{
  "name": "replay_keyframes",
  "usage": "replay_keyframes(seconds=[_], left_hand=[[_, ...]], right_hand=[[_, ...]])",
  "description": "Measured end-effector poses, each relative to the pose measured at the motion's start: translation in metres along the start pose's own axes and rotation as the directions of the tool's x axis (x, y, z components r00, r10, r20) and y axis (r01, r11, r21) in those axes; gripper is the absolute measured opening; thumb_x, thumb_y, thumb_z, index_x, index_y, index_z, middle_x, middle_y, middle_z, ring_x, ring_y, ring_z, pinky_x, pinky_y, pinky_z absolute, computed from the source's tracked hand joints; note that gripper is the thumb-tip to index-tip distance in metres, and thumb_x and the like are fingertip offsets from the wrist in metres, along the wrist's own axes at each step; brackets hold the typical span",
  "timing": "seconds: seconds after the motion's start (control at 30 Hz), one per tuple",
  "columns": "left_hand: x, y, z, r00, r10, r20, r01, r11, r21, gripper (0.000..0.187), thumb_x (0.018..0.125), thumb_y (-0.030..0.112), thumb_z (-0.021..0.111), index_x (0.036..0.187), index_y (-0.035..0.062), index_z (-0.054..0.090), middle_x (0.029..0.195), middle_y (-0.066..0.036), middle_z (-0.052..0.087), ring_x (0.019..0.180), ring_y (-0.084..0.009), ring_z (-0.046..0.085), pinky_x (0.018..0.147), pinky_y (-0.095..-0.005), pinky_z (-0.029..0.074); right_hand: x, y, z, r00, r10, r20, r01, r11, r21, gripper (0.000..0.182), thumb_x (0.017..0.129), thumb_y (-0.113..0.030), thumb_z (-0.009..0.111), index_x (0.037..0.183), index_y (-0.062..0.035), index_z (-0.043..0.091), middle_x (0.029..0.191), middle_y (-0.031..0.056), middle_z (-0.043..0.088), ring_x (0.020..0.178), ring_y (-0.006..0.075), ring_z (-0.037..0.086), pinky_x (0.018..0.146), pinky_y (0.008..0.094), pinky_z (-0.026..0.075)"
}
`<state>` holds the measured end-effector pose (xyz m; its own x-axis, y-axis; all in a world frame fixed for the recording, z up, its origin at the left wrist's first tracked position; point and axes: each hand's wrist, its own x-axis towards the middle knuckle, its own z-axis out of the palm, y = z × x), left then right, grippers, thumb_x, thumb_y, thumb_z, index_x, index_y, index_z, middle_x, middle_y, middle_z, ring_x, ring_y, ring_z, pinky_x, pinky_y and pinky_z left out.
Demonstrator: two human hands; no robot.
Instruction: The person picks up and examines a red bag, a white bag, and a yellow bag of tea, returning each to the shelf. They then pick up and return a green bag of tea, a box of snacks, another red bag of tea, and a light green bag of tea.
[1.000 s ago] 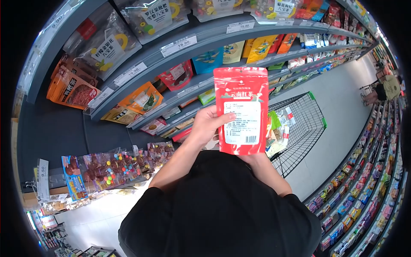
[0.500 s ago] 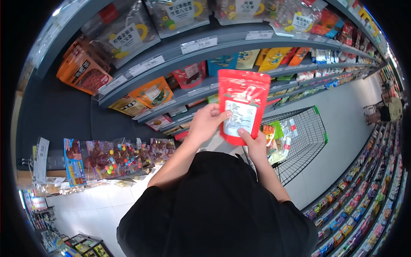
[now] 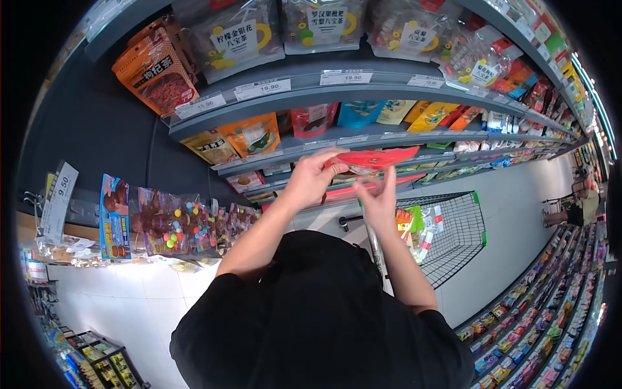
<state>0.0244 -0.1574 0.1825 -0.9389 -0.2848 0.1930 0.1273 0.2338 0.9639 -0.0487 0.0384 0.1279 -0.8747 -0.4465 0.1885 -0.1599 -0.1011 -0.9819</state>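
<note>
A red stand-up pouch is tipped so that it appears nearly edge-on in front of the shelves. My left hand grips its left end, thumb on the near side and fingers behind. Just below the pouch, my right hand is raised with thumb and fingers apart, its fingertips right at the pouch's lower edge. The pouch's printed face is mostly hidden at this angle.
Shelves of bagged teas and snack pouches curve across the front. A wire shopping cart holding several packets stands at my right. Hanging candy bags are at left. Farther down the aisle is another person.
The pouch has swung from upright, label facing me, to nearly flat and edge-on. My right hand has moved its thumb off the label. The view has shifted slightly.
</note>
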Motion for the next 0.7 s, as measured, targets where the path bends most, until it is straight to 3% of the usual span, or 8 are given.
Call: replay_keyframes(seconds=[0.03,0.13,0.17,0.2,0.27,0.57,0.63,0.7], left_hand=[[0.012,-0.013,-0.007,0.949,0.313,0.038,-0.314,0.95,0.012,0.033,0.098,0.001,0.073,0.13,0.0086,0.077,0.122,-0.013,0.08,0.121,-0.0263,0.073,0.105,-0.037,0.056],[0.037,-0.009,-0.027,0.846,0.533,0.021,-0.51,0.796,0.328,0.039,0.093,-0.01,0.07,0.126,0.0079,0.078,0.127,-0.014,0.078,0.129,-0.0327,0.068,0.11,-0.0385,0.053],[0.043,-0.013,-0.03,0.865,0.496,-0.068,-0.433,0.81,0.396,0.042,0.089,-0.013,0.069,0.124,0.007,0.077,0.13,-0.015,0.077,0.125,-0.0348,0.071,0.107,-0.0384,0.055],[0.044,-0.006,-0.032,0.926,0.322,-0.196,-0.273,0.931,0.242,0.035,0.093,-0.006,0.072,0.125,0.0052,0.076,0.125,-0.016,0.078,0.118,-0.0338,0.075,0.1,-0.0385,0.058],[0.054,-0.028,-0.037,0.951,0.046,-0.307,-0.038,0.999,0.033,0.026,0.098,0.005,0.074,0.124,0.0019,0.076,0.116,-0.018,0.08,0.108,-0.0333,0.078,0.094,-0.038,0.059],[0.061,-0.055,-0.068,0.904,-0.08,-0.42,0.225,0.925,0.308,0.04,0.105,0.038,0.07,0.106,-0.0006,0.078,0.087,-0.023,0.077,0.085,-0.0412,0.076,0.079,-0.045,0.057],[0.063,-0.058,-0.067,0.892,-0.042,-0.449,0.179,0.947,0.266,0.039,0.105,0.038,0.07,0.104,-0.0002,0.078,0.084,-0.024,0.076,0.083,-0.0433,0.075,0.077,-0.0464,0.057],[0.063,-0.059,-0.068,0.878,-0.004,-0.479,0.131,0.964,0.233,0.039,0.105,0.038,0.069,0.102,0.0002,0.078,0.082,-0.025,0.074,0.08,-0.0453,0.073,0.075,-0.0478,0.056]], right_hand=[[0.018,0.0,-0.001,1.0,0.0,0.002,0.0,1.0,-0.003,0.073,0.093,0.0,0.079,0.159,0.0003,0.047,0.16,0.0179,0.051,0.126,0.0244,0.067,0.095,0.0346,0.06],[0.07,-0.002,0.006,0.972,-0.211,0.108,0.215,0.976,-0.028,0.059,0.094,0.0,0.079,0.149,0.0011,0.058,0.144,0.0138,0.066,0.118,0.0195,0.069,0.093,0.0338,0.059],[0.086,-0.002,0.011,0.983,-0.148,0.111,0.164,0.974,-0.154,0.054,0.094,0.0,0.079,0.144,0.0005,0.061,0.135,0.0124,0.071,0.113,0.0179,0.07,0.093,0.0334,0.058],[0.1,-0.002,0.015,0.991,-0.085,0.105,0.111,0.954,-0.278,0.048,0.094,0.001,0.079,0.14,-0.0001,0.064,0.126,0.0109,0.075,0.108,0.0162,0.071,0.092,0.033,0.058],[0.122,0.013,0.021,0.988,-0.093,0.124,0.12,0.965,-0.234,0.046,0.094,0.0,0.079,0.138,-0.0007,0.065,0.12,0.0102,0.077,0.104,0.0161,0.072,0.093,0.0332,0.057],[0.169,0.057,0.047,0.978,0.035,0.203,0.025,0.958,-0.286,0.038,0.098,-0.004,0.078,0.133,0.0013,0.064,0.117,0.0138,0.079,0.099,0.0178,0.075,0.088,0.0335,0.057],[0.17,0.06,0.054,0.973,0.072,0.217,-0.054,0.995,-0.086,0.033,0.099,-0.005,0.077,0.129,0.0043,0.065,0.118,0.0164,0.078,0.1,0.0196,0.075,0.088,0.0343,0.058],[0.174,0.063,0.058,0.973,0.078,0.216,-0.055,0.993,-0.108,0.033,0.1,-0.005,0.076,0.129,0.0055,0.065,0.118,0.017,0.078,0.101,0.0204,0.076,0.088,0.0348,0.058]])
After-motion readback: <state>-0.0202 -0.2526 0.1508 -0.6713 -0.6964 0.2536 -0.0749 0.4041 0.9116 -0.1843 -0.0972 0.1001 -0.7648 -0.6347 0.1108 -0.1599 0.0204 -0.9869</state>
